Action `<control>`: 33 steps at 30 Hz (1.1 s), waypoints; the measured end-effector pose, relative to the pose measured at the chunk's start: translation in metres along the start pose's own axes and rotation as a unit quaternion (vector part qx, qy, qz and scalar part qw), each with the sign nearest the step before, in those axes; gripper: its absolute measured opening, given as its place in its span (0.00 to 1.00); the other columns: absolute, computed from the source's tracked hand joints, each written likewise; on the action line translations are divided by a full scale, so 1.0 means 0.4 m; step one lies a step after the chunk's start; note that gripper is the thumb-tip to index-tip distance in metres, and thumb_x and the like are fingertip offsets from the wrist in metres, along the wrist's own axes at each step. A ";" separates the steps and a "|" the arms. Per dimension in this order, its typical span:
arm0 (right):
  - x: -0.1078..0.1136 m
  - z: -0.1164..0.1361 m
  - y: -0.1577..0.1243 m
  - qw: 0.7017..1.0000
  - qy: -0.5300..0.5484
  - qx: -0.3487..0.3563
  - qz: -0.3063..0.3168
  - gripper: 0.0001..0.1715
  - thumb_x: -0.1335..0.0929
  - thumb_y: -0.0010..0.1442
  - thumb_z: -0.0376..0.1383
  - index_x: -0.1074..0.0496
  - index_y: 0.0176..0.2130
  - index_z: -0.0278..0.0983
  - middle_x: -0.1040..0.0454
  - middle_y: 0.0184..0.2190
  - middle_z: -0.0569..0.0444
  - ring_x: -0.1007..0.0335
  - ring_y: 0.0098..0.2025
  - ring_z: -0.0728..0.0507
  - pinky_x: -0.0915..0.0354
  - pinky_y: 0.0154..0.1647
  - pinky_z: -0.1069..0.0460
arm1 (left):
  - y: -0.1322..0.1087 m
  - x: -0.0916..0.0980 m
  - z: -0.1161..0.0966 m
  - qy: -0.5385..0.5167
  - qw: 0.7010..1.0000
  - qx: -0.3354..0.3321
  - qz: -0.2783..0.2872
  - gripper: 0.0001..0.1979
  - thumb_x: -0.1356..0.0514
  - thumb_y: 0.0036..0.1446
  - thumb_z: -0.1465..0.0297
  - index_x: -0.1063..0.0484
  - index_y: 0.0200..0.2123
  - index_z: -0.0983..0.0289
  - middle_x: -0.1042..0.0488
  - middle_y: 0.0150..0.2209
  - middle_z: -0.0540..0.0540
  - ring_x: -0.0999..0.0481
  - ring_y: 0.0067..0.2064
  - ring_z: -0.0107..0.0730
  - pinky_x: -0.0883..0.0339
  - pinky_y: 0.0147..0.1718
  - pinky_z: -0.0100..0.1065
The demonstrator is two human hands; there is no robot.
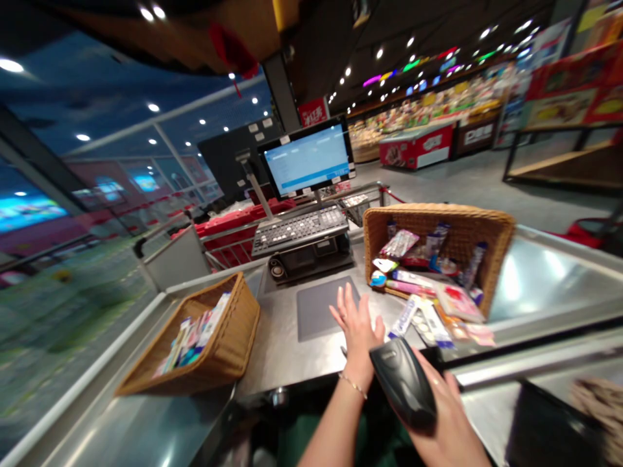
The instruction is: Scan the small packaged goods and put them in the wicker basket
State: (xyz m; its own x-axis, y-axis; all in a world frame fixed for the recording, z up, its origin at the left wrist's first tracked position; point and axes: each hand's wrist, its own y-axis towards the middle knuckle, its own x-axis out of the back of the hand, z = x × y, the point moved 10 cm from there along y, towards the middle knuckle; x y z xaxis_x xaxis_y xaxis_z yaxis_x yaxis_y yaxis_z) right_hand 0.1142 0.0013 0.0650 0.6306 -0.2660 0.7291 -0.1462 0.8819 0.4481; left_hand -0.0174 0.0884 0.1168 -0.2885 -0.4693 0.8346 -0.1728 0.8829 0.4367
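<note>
My right hand (448, 408) is wrapped round a black handheld barcode scanner (403, 383), which points up and to the left. With fingers spread and nothing in them, my left hand (357, 321) hovers by the right edge of a grey mat (318, 311) on the metal counter. Just right of the left hand lie several small wrapped packets (428, 324) at the mouth of a wicker basket (438, 214). That basket is tipped toward me, and more packets, among them a pink-and-white one (457, 301), sit inside it.
A second wicker basket (248, 324) of packaged goods stands at the left. Behind the mat are a keyboard (302, 228) and a lit monitor (309, 159). A dark flat object (549, 428) lies at the lower right. Red chest freezers (413, 152) stand farther back.
</note>
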 end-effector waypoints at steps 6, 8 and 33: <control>-0.006 -0.026 -0.003 0.999 -0.018 0.027 0.003 0.31 0.35 0.59 0.41 0.39 0.60 0.37 0.30 0.59 0.42 0.34 0.62 0.32 0.36 0.57 0.30 | 0.000 -0.060 -0.031 0.000 0.999 -0.014 0.031 0.25 0.39 0.51 0.67 0.30 0.55 0.55 0.49 0.70 0.58 0.55 0.71 0.52 0.55 0.64 0.64; 0.005 -0.028 -0.003 0.999 -0.020 0.024 -0.012 0.31 0.35 0.59 0.40 0.39 0.60 0.36 0.29 0.59 0.41 0.34 0.62 0.32 0.38 0.58 0.30 | 0.001 -0.085 -0.040 0.003 0.999 -0.015 0.040 0.25 0.38 0.50 0.67 0.29 0.54 0.54 0.48 0.70 0.58 0.54 0.71 0.53 0.55 0.64 0.64; 0.024 -0.080 -0.018 0.999 -0.038 -0.010 0.012 0.28 0.37 0.63 0.43 0.43 0.61 0.41 0.31 0.60 0.44 0.34 0.62 0.34 0.35 0.56 0.28 | 0.003 -0.335 -0.073 0.058 0.985 -0.042 0.158 0.13 0.43 0.57 0.70 0.23 0.44 0.64 0.40 0.66 0.65 0.47 0.69 0.54 0.52 0.64 0.63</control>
State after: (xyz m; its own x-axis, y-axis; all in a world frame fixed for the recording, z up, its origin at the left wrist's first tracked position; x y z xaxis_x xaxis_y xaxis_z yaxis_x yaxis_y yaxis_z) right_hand 0.1456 0.0049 0.0522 0.5674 -0.2734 0.7767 -0.1440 0.8958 0.4205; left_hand 0.0485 0.1528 0.0154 -0.2053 -0.1701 0.9638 -0.0120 0.9852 0.1713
